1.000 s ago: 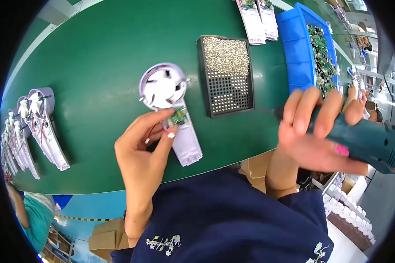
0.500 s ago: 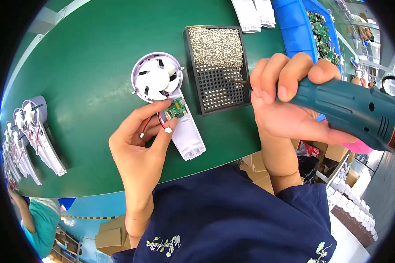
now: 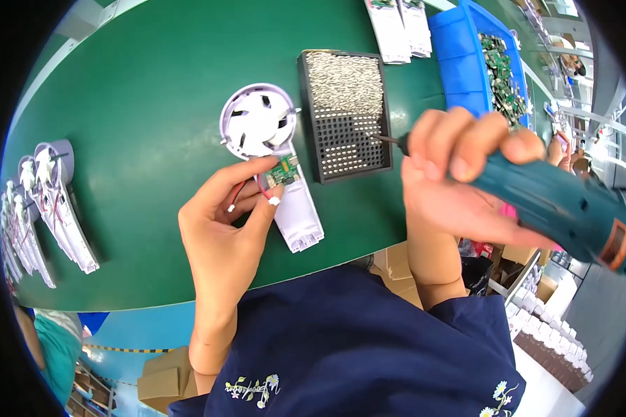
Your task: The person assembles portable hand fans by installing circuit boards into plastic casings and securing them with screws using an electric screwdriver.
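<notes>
My left fingers [image 3: 247, 170] pinch the board [image 3: 283, 172]; my right fingers [image 3: 460, 147] grip the screwdriver [image 3: 546, 198]. Its bit [image 3: 389, 139] points left over the tray [image 3: 355, 176].

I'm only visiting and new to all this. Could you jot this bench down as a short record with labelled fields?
Left hand: fingers on a green circuit board, over the pale handle of a white fan
Right hand: grips a teal power driver
Driver tip: over a black tray; contact cannot be told
Tray contents: small silvery pieces, some heaped, some in holes
Far right: blue bin of circuit boards
Far left: row of similar fan units
Surface: green tabletop
</notes>
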`<state>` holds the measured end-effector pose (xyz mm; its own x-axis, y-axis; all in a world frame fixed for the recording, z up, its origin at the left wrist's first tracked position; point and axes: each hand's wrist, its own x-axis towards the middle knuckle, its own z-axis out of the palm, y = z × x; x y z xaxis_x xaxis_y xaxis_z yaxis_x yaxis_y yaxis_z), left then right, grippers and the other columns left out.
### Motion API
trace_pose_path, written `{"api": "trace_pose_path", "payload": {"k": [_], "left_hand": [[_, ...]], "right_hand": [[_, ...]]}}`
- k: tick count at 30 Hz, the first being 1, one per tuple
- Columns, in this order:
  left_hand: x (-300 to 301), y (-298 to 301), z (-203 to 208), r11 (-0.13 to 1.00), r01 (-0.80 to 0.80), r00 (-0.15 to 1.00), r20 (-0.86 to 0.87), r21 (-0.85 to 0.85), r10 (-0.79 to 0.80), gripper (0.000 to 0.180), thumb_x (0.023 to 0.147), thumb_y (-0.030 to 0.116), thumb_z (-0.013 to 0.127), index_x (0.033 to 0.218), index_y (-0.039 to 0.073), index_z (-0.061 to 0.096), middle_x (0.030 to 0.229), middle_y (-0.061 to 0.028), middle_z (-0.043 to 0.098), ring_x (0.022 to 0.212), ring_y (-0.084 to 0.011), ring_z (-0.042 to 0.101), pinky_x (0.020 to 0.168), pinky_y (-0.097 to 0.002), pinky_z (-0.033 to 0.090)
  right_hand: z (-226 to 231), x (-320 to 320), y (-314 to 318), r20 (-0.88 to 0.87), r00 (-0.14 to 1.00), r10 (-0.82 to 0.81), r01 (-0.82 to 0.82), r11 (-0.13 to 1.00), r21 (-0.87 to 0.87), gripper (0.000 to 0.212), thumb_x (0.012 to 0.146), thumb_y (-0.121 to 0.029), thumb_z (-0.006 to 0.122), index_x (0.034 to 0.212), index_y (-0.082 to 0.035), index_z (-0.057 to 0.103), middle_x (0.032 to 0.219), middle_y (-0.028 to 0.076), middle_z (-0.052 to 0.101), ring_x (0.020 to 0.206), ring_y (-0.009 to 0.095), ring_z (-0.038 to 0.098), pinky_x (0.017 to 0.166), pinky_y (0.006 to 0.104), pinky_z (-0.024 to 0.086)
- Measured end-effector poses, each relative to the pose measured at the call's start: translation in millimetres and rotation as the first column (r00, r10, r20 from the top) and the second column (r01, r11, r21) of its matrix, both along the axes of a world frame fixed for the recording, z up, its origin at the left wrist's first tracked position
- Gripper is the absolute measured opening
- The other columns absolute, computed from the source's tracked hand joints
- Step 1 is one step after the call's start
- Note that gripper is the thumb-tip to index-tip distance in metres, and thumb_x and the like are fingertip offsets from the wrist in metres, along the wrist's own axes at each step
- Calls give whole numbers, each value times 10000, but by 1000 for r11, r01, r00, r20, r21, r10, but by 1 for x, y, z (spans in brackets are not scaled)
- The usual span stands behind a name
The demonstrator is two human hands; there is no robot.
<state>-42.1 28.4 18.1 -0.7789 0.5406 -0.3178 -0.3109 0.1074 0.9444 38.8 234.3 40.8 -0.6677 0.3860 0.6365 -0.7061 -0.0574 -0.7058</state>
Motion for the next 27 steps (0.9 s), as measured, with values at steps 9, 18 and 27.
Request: {"api": "trace_pose_path", "payload": {"k": [9,18,27], "left_hand": [[-2,1,-3,996,4,1000,17,93,-6,307,828,-150,623,1114,-49,671,980,-107,701,902,-131,689,809,-249,553],[1,-1,-9,995,11,999,33,96,-14,329,813,-163,617,1102,-23,688,1000,-99,669,883,-145,692,808,-267,584],[-2,0,-10,994,-1,999,-32,109,4,342,792,-149,633,1095,-3,696,982,-116,686,836,-164,703,769,-271,590]], "right_hand": [[8,-18,-55,20,990,139,-138,990,-41,656,856,-726,544,1187,-161,520,782,17,533,525,157,469,473,310,394],[0,-23,-61,81,987,140,-140,990,2,679,832,-763,537,1150,-164,521,762,18,528,505,159,472,455,312,416],[1,-28,-66,92,992,86,-89,996,30,634,840,-739,555,1065,-147,529,703,24,512,480,174,464,432,327,378]]}}
